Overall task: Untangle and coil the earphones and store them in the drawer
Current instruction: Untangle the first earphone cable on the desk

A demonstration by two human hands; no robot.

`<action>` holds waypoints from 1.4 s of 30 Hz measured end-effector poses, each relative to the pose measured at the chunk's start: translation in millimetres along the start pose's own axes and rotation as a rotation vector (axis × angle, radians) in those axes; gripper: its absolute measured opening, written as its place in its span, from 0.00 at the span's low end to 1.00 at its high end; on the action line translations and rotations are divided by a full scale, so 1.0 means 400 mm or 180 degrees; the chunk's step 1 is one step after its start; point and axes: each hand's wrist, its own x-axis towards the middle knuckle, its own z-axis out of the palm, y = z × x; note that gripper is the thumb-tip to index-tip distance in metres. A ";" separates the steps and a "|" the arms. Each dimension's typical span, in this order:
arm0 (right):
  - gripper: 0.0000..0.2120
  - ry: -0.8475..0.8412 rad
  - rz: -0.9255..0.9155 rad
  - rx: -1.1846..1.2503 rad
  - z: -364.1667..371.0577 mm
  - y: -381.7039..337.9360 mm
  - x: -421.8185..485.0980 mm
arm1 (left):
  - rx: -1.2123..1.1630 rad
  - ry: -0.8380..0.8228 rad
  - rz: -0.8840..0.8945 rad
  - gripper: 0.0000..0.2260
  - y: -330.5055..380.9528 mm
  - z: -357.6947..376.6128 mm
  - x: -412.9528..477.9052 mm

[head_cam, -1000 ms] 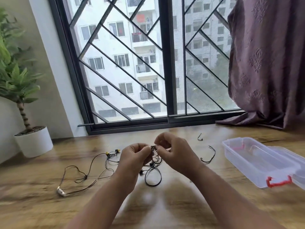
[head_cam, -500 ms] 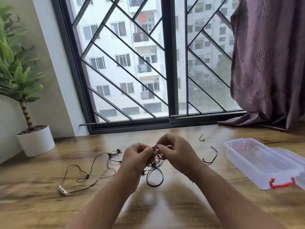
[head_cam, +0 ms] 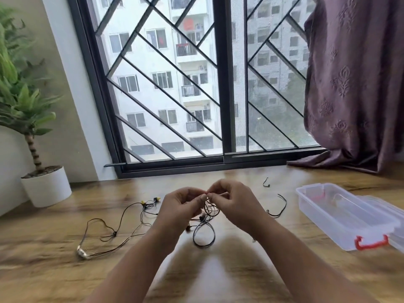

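A tangle of black earphone cable (head_cam: 206,224) hangs between my two hands above the wooden table (head_cam: 240,270). My left hand (head_cam: 179,206) and my right hand (head_cam: 231,200) both pinch the knot at its top, fingertips nearly touching. A loop of the cable drops down onto the table. A second pair of earphones (head_cam: 122,226) with yellow buds and a silver plug lies spread out to the left. More black cable (head_cam: 277,206) lies to the right of my right hand.
An open clear plastic box (head_cam: 341,215) with red clasps sits at the right, its lid beside it. A potted plant in a white pot (head_cam: 47,186) stands at the back left. A purple curtain (head_cam: 354,88) hangs at the back right.
Both hands have risen slightly and closed together at the top of the tangle. The hanging loop stays on the table.
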 end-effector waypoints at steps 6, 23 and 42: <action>0.04 -0.0057 0.0597 0.1243 0.002 -0.003 0.006 | -0.0133 0.0250 -0.0125 0.04 -0.003 -0.001 0.004; 0.04 -0.0800 0.0365 0.0728 -0.011 -0.019 -0.008 | -0.0807 0.0756 -0.0509 0.06 -0.008 -0.011 0.018; 0.07 -0.0107 -0.0014 -0.0413 -0.048 -0.011 0.008 | 0.0231 0.0992 0.1117 0.02 0.048 -0.037 0.000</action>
